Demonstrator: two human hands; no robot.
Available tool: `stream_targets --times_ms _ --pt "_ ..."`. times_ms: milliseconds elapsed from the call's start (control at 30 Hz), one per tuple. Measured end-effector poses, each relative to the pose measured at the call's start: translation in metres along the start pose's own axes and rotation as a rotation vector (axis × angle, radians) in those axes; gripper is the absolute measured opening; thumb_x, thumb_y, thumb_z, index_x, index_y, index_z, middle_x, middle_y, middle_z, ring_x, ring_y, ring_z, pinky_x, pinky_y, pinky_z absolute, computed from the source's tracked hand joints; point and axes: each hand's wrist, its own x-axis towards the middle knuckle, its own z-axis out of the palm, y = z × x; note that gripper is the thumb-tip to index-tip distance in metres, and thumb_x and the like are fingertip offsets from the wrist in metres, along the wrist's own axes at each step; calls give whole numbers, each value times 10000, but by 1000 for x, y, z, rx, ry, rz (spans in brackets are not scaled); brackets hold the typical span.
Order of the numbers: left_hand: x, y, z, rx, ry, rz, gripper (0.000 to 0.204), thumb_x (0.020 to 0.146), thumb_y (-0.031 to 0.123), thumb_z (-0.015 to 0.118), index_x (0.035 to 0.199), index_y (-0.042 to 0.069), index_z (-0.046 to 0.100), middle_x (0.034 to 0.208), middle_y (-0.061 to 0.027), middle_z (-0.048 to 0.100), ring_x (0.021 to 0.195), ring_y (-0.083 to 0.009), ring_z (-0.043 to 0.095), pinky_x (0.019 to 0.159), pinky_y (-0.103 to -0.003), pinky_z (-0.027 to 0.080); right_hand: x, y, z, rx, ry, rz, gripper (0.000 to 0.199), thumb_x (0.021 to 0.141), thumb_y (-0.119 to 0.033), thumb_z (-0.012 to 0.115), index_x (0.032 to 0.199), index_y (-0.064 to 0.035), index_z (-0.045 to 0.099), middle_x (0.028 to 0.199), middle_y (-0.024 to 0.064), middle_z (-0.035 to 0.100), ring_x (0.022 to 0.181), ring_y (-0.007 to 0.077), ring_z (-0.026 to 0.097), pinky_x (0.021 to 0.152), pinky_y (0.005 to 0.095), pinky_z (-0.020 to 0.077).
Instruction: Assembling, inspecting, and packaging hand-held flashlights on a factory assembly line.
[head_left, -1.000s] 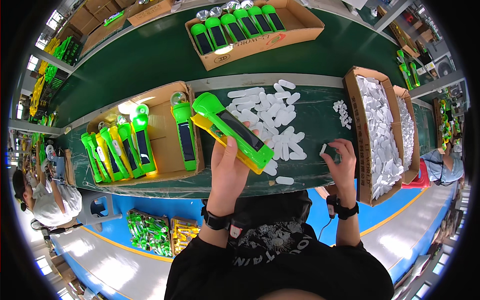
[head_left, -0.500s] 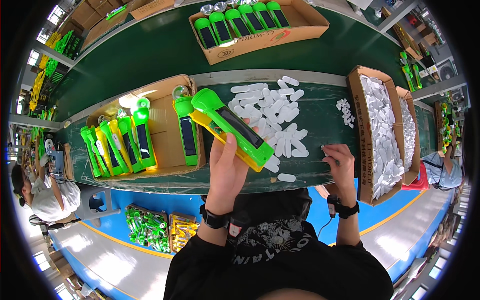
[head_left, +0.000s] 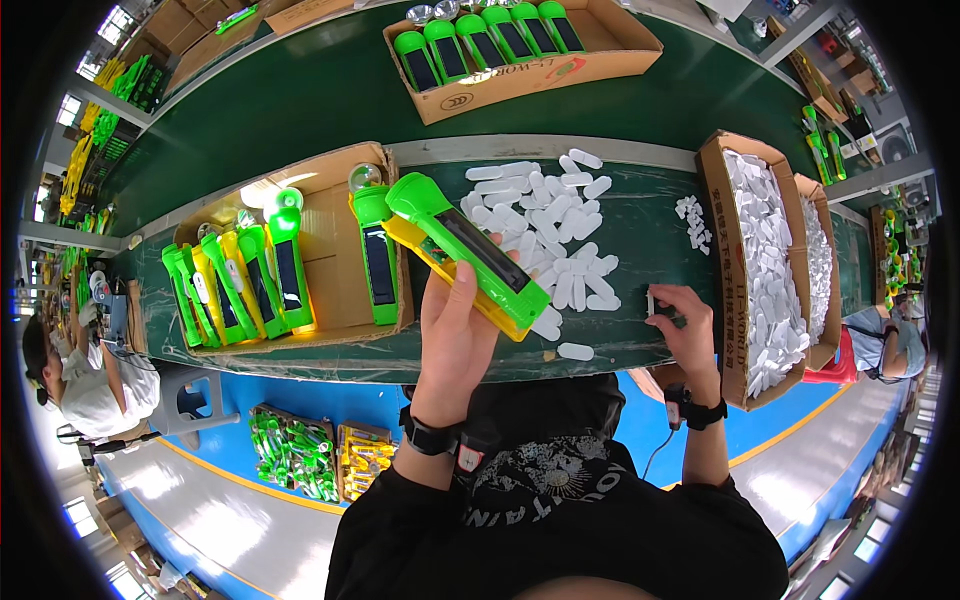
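While our left hand clamps the torch, our right hand pinches one tab.
Next we judge: carry it to ten o'clock and seat it squarely on the torch.

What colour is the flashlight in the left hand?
Bright green on top with a yellow underside and a dark panel, held by the left hand: flashlight, head view.

We're on a factory assembly line here: a long dark green conveyor belt runs past the desk, carrying a cardboard box filled with identical green flashlights. More cartons crowd the station, one of flashlights, two packed with small white parts, with loose white pieces heaped on the desk. Another seated worker sits at the left edge, crates of product on the blue floor.
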Motion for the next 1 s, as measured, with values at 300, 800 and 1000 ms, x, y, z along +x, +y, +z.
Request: stream_targets --times_ms 300,800,1000 --pt "-1 -1 11 67 23 26 396 966 281 470 1295 78 382 1266 -107 491 1129 -247 518 961 -552 430 -3 -62 15 1877 -143 362 352 785 -214 739 1091 -94 614 1139 100 585 821 129 439 686 248 372" --pt "-9 -14 31 41 7 157 444 980 252 445 1369 85 310 1377 -111 392 1244 -275 426 987 -451 409 6 -117 53 1086 152 69 306 720 7 719 1022 -13 670 1101 153 609 926 175 567 798 294 438" --pt "-8 -15 31 -85 -17 101 466 981 183 439 1389 84 238 1381 -115 369 1260 -277 414 1003 -446 402 11 -120 73 720 278 -82 400 610 73 774 989 -13 680 1067 132 619 937 201 592 803 291 464"
